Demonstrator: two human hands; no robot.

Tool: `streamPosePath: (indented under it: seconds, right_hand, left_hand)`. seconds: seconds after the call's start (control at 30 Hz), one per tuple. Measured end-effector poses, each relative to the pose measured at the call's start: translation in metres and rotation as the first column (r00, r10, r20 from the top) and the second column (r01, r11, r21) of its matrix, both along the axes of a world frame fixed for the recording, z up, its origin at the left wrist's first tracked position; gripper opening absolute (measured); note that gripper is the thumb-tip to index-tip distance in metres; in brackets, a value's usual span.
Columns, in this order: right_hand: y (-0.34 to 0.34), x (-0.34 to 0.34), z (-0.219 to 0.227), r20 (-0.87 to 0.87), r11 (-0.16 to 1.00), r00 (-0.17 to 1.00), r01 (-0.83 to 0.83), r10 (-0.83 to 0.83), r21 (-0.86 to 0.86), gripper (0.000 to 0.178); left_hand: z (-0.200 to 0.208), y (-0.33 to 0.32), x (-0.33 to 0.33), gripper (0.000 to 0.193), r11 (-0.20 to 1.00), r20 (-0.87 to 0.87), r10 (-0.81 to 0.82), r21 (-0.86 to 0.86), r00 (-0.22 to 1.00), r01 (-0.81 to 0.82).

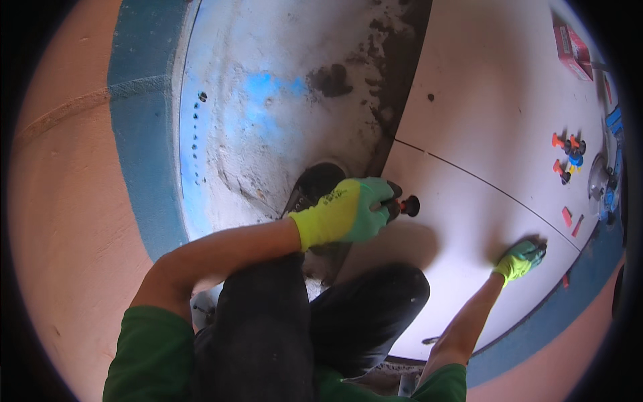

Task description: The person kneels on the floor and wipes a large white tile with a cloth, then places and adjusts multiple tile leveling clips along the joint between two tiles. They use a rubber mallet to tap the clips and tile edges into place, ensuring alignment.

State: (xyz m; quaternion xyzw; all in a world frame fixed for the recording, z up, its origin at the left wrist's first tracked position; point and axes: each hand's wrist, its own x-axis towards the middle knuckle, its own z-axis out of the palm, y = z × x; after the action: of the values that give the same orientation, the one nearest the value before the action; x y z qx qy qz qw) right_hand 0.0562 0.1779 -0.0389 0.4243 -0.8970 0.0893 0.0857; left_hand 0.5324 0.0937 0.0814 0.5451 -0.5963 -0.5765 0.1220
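Gripping an orange-black knob [410, 206], left hand [365, 209] curled, right hand [522, 260] flat on tile [462, 268]

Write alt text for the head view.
A person's gloved left hand holds a small orange-and-black piece over pale tiles while the gloved right hand rests on them. Similar pieces and a red box lie at right; rough, stained floor is at left.

Tiled floor [462, 100]; red box [575, 53]; perhaps knobs [575, 159]
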Motion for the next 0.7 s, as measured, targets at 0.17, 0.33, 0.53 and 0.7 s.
streamPosePath:
  seconds: [0.17, 0.33, 0.53, 0.7]
  right_hand:
    - [0.002, -0.019, -0.001, 0.023, 0.999, 1.000, 0.012, -0.012, -0.031, 0.055]
    - [-0.022, 0.044, 0.057, 0.590, 0.971, 0.805, 0.089, 0.062, -0.223, 0.046]
    - [-0.052, 0.191, 0.135, 0.995, 0.975, 0.024, -0.204, 0.099, -0.092, 0.058]
    - [-0.078, 0.255, 0.150, 0.935, 0.778, -0.104, -0.529, 0.339, -0.340, 0.077]
  left_hand:
    - [-0.002, -0.005, 0.005, 0.027, 0.996, -0.017, -0.031, -0.089, 0.999, 0.029]
    - [-0.003, -0.012, 0.009, 0.027, 0.987, 0.037, -0.074, -0.139, 0.997, 0.079]
    - [0.012, -0.034, 0.017, 0.023, 0.942, -0.228, 0.090, 0.334, 0.969, -0.009]
    - [0.020, -0.036, 0.019, 0.028, 0.690, -0.268, 0.375, 0.720, 0.887, -0.074]
